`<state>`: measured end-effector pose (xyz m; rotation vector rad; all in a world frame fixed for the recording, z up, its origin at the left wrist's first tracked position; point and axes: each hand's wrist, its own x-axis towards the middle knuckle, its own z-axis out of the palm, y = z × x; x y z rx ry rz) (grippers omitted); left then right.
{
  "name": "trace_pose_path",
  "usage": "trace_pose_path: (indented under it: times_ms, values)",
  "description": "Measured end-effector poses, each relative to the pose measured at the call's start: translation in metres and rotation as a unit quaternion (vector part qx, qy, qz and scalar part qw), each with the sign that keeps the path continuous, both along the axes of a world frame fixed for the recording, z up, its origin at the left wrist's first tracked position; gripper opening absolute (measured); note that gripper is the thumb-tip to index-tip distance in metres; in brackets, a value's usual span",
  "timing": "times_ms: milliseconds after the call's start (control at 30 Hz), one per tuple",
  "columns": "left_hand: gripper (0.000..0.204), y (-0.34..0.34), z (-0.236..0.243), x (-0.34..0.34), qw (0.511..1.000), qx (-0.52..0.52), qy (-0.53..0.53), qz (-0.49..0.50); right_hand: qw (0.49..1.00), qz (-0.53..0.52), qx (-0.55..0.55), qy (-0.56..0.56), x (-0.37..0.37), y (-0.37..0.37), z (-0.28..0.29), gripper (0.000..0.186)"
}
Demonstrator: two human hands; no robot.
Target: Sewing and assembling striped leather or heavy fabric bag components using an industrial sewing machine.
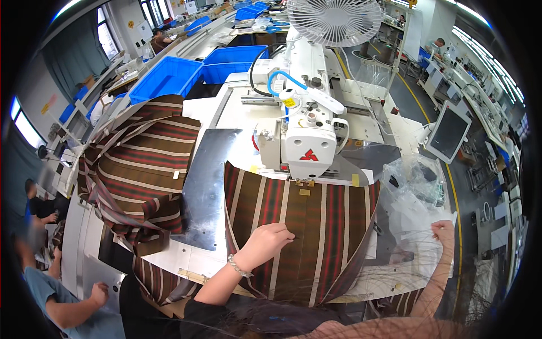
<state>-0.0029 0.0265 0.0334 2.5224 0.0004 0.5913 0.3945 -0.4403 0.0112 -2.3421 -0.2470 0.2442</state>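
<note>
While left hand [265,246], fingertips together, lies over brown, red-and-white-striped fabric [307,231] near white tabletop's [197,257] front edge, right hand [444,230] curls by right edge; contents unclear. Best keep fabric flat.

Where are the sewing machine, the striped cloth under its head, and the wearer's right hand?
Sewing machine [307,137], head view: white front cover.
Striped cloth [306,243], head view: brown middle band.
Right hand [443,230], head view: its middle.

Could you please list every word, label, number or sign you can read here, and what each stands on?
No words or numbers are legible.
Red emblem: wordless, on the white sewing machine.
Yellow label: on that machine, too small.
Small tan patch: on the striped fabric, too small to tell.
Pinkish wall sign: too blurred.
</note>
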Motion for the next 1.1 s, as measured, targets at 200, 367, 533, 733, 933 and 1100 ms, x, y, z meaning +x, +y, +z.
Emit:
trace_pose_path:
  times_ms: [200,367,533,733,933,1100]
  values:
    - [0.008,-0.001,0.004,-0.007,0.999,-0.017,0.03,0.011,1.0,0.029,-0.006,0.01,-0.002,-0.017,-0.007,0.02]
    - [0.008,-0.001,0.002,-0.009,0.998,-0.034,0.036,0.027,0.966,-0.072,-0.07,-0.239,-0.03,0.01,0.038,0.025]
    - [0.012,-0.009,0.006,-0.008,0.998,-0.031,0.01,0.052,0.971,-0.001,0.159,-0.177,-0.103,0.094,0.067,0.024]
    - [0.011,-0.041,0.015,0.004,0.97,-0.24,0.007,0.048,0.921,0.208,0.288,0.159,-0.231,0.244,0.033,0.018]
    - [0.015,-0.051,0.006,0.003,0.949,-0.294,-0.093,0.07,0.805,0.205,0.48,0.281,-0.28,0.308,0.011,0.024]
    - [0.017,-0.045,0.002,-0.004,0.948,-0.288,-0.09,0.1,0.773,0.155,0.485,0.379,-0.287,0.311,0.02,0.037]
